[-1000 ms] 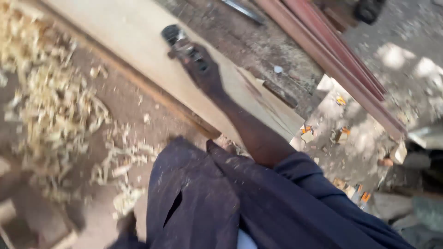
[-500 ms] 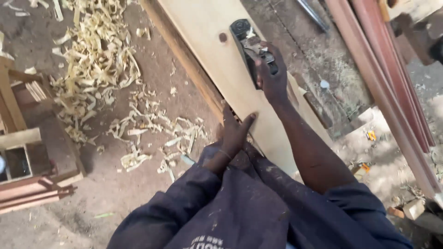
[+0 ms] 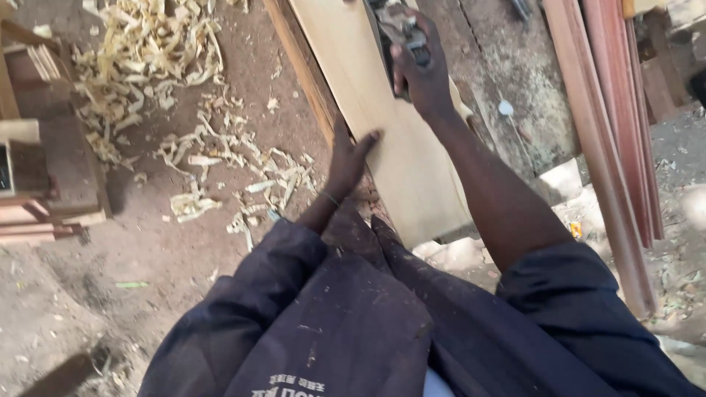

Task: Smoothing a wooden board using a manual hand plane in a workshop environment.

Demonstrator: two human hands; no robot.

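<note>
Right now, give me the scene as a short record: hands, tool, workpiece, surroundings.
left hand: flat against the near edge of the plank, fingers spread
right hand: gripping the hand plane
hand plane: dark metal, resting on the plank's face
plank: pale, long, running away from the person
wood shavings: piled on the dirt floor to the left
reddish timber: long lengths lying to the right

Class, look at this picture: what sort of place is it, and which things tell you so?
Probably an open-air carpentry workshop. The right hand grips a dark metal hand plane on a long pale wooden board, and curly pale wood shavings litter the bare dirt ground.
</note>
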